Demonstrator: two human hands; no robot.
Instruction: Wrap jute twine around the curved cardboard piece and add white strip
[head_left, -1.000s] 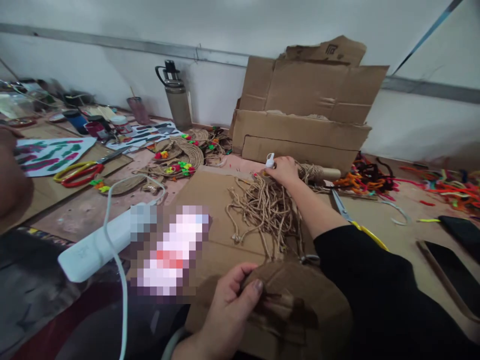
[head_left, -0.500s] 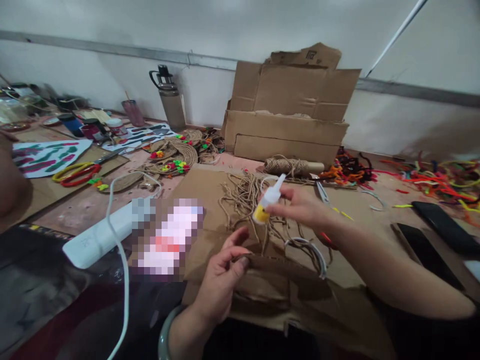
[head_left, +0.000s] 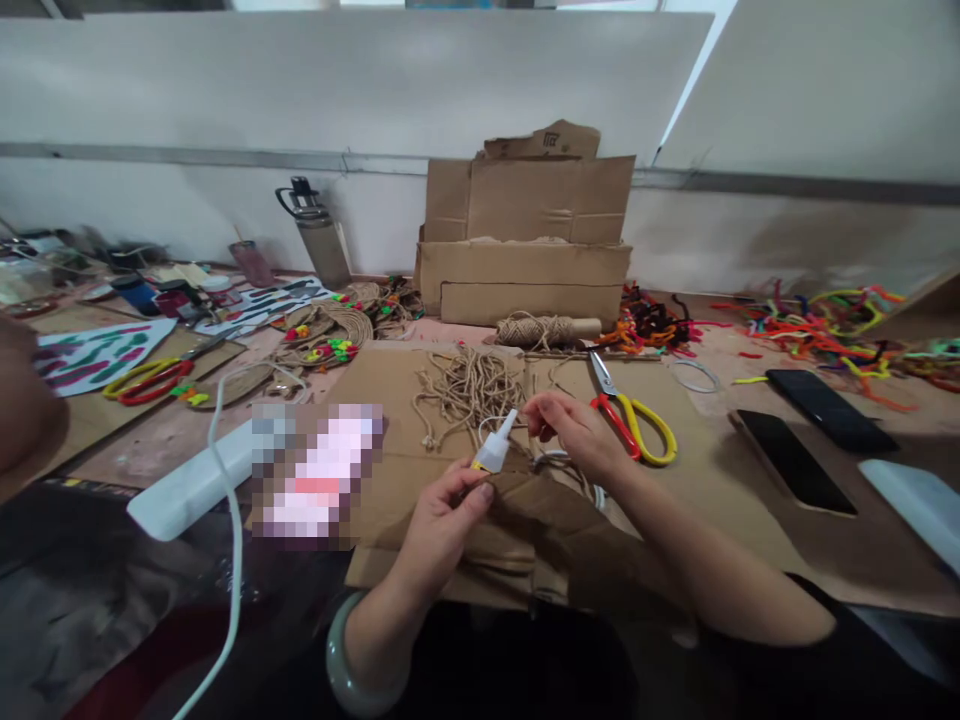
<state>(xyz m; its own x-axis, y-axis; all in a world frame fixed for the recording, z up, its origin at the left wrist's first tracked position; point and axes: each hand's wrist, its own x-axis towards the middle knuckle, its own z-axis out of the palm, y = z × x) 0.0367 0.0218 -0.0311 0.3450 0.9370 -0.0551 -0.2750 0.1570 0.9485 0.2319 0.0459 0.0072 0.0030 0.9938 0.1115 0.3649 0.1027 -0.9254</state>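
My left hand, with a pale bangle at its wrist, pinches the edge of a brown cardboard piece in front of me. Just beyond its fingertips a white-topped glue bottle leans, nozzle up to the right; its base is hidden, so I cannot tell whether the fingers touch it. My right hand is apart from the bottle, right of the nozzle, with its fingers curled together. Whatever they may hold is too small to make out. A heap of cut twine lies behind the bottle.
Open red-and-yellow scissors lie right of my right hand. A twine roll sits before the cardboard box. Two phones are at right. A white power strip and cable are at left, near another person's arm.
My right hand has let go of the glue bottle, which is now beside my left fingertips. The left hand keeps its pinch on the cardboard. The camera view has shifted, showing the scissors fully.
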